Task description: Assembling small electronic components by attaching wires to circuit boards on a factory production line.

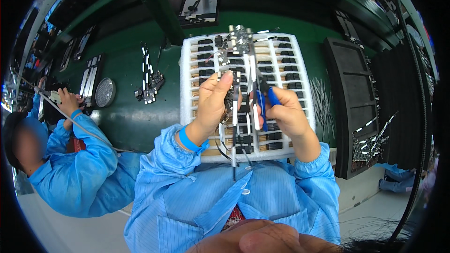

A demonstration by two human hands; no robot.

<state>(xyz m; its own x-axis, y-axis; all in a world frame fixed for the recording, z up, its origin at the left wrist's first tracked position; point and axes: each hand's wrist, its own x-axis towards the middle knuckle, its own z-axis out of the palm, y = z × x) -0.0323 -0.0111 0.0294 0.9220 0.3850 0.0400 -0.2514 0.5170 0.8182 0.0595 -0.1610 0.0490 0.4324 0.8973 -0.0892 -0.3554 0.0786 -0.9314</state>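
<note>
My left hand (212, 105) is closed, thumb up, on a small circuit board assembly with long black-and-white flex strips. The assembly's upper board (240, 40) rises above the fingers, and its strips hang down toward my chest. In my closed right hand (291, 116) is a blue-handled hand tool, seemingly pliers (273, 96), its dark head next to the strips. Whether the tool touches them I cannot tell. Beneath both hands lies a white foam tray (186, 65) with rows of slots holding black parts.
Another circuit board assembly (150, 84) lies left on the green table (126, 126), near a round dish (105, 92). Thin strips (321, 105) are piled right of the tray, beside a black compartment tray (344, 65). At left, a co-worker in a blue smock (79, 173) handles parts.
</note>
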